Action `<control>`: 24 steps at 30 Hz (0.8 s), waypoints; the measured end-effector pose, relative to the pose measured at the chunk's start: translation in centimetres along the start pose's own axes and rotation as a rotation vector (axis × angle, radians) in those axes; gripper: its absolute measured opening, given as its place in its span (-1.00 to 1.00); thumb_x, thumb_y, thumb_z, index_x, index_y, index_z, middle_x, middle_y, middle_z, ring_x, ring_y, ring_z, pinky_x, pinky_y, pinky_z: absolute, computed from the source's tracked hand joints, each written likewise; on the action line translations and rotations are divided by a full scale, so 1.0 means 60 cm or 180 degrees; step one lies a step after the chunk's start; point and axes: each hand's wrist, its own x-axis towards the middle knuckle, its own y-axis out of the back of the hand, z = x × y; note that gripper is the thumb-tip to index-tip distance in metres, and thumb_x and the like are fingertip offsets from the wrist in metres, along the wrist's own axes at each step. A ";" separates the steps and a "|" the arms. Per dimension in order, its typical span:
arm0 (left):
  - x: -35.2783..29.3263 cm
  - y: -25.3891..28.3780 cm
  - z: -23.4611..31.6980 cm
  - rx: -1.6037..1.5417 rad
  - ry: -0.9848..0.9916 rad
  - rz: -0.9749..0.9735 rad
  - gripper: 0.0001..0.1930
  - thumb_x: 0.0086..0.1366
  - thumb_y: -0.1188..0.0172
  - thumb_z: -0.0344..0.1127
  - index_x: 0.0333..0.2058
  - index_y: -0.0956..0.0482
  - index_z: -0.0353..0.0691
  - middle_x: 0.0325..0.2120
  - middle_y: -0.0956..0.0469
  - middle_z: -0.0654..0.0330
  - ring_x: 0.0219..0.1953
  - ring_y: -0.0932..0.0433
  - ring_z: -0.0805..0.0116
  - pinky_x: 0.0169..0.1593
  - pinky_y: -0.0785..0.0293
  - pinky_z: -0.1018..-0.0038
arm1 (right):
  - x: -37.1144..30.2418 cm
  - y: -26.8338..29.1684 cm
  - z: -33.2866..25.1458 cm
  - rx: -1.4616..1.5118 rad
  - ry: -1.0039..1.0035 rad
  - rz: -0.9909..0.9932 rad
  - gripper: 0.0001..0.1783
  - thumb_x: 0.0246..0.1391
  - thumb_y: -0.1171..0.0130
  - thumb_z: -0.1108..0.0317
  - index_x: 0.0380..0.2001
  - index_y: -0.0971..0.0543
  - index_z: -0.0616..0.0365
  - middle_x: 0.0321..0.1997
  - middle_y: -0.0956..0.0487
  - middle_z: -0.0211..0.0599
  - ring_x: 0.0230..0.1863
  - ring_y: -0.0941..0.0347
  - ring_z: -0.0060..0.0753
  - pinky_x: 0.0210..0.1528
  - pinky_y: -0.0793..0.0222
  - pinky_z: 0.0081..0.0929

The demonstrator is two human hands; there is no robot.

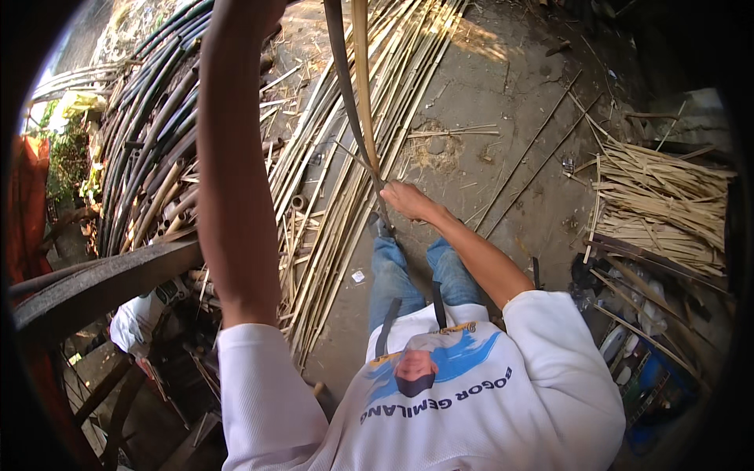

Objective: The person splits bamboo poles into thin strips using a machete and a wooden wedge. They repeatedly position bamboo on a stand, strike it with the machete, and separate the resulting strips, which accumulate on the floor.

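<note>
My left arm reaches straight up past the top edge, where only a part of my left hand (267,8) shows; its fingers are cut off. In front of my legs, my right hand (404,201) is closed around what looks like the handle of a knife (355,155), its thin blade slanting up and left. The blade crosses a long bamboo strip that is parted above it into a dark length (345,78) and a pale length (362,78). Below my fist the strip runs on down toward my foot. Its upper ends leave the view.
Long split bamboo strips (338,228) lie on the ground to the left, beside a heap of dark bamboo poles (169,102). A wooden beam (110,286) juts in at left. Bundled pale strips (660,204) are stacked at right. Two thin sticks (534,149) lie on the ground.
</note>
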 end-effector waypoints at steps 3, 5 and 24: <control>-0.145 -0.040 -0.096 -0.0275 0.0629 -0.0194 -0.16 0.04 -0.46 0.01 0.19 -0.28 -0.28 0.02 -0.47 -0.21 0.02 -0.54 0.09 0.13 -0.37 0.23 | 0.005 0.023 0.016 0.1483 -0.0575 0.0066 -0.71 0.25 0.11 0.24 -0.42 -0.36 0.26 -0.58 -0.45 -0.08 -0.65 -0.46 -0.19 -0.55 -0.48 -0.27; -0.260 -0.097 -0.126 -0.0342 0.2244 -0.0728 0.17 -0.07 -0.49 0.13 0.35 0.00 -0.32 0.19 -0.25 -0.32 0.17 -0.39 -0.16 0.20 -0.40 -0.06 | 0.013 0.047 0.040 0.2141 -0.0711 0.0240 -0.75 0.20 0.09 0.24 -0.40 -0.31 0.23 -0.61 -0.41 -0.27 -0.72 -0.38 -0.40 -0.68 -0.40 -0.33; -0.309 -0.199 -0.367 -0.0232 0.1757 0.0725 -0.64 0.19 -0.39 -0.11 -0.18 -0.69 -0.27 -0.60 -0.58 0.34 -0.72 -0.20 0.71 -0.64 0.04 0.62 | 0.070 -0.016 0.067 0.0717 -0.1108 -0.0412 -0.69 0.18 -0.07 0.22 -0.25 -0.39 0.31 -0.45 -0.57 0.24 -0.37 -0.56 0.24 -0.38 -0.46 0.01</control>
